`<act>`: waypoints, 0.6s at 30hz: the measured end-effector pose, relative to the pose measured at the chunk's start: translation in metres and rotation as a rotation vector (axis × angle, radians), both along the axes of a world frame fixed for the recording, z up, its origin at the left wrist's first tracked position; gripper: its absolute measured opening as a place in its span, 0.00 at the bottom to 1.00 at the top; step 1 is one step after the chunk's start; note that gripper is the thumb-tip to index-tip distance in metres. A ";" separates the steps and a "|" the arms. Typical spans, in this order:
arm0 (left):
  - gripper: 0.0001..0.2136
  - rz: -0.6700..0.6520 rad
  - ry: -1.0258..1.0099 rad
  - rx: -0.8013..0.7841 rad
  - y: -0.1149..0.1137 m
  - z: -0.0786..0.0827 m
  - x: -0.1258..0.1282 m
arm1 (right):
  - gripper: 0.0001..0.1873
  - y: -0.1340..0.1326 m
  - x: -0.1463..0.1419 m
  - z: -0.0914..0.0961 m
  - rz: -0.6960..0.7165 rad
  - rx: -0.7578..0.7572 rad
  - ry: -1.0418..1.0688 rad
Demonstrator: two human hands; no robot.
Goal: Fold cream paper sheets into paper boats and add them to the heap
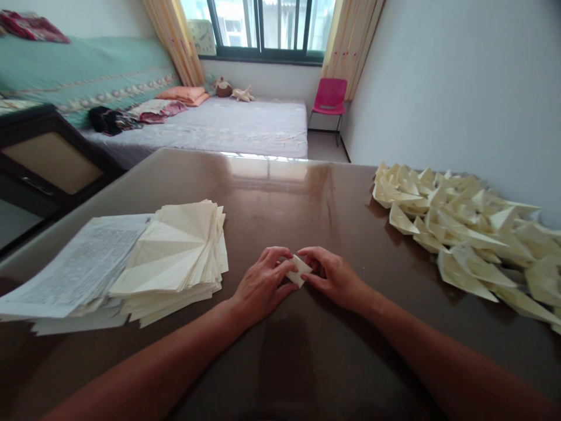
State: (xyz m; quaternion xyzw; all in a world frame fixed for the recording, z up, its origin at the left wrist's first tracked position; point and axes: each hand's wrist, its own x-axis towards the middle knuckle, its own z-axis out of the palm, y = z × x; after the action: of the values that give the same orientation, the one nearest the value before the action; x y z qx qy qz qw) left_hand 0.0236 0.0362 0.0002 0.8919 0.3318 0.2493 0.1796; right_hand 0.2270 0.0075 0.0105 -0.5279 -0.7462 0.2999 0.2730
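A small folded piece of cream paper (pixel 298 270) is held just above or on the brown table (pixel 280 210), between my two hands. The fingers and thumb of my left hand (pixel 268 282) pinch its left side. On its right side, my right hand (pixel 335 276) grips it with bent fingers and the thumb below. My fingertips cover parts of the paper, so its full shape is hidden.
To the left lies a stack of creased cream sheets (pixel 169 248), overlapping printed pages (pixel 83 263). A heap of folded paper boats (pixel 464 228) spreads along the right side by the wall. Beyond the table are a bed (pixel 245 126) and a pink chair (pixel 329 96).
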 end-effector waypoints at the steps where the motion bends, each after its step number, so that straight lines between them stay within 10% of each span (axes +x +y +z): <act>1: 0.11 0.019 -0.036 -0.044 0.000 -0.001 0.000 | 0.15 0.000 0.000 0.001 0.006 -0.039 0.061; 18: 0.06 0.048 -0.191 -0.084 0.006 0.009 -0.001 | 0.10 0.000 0.001 0.002 -0.010 0.221 0.032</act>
State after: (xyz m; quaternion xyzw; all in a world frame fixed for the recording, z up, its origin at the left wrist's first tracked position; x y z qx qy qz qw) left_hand 0.0223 0.0425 0.0097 0.8476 0.3447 0.3232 0.2414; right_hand 0.2282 0.0079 0.0129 -0.4935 -0.7676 0.2230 0.3428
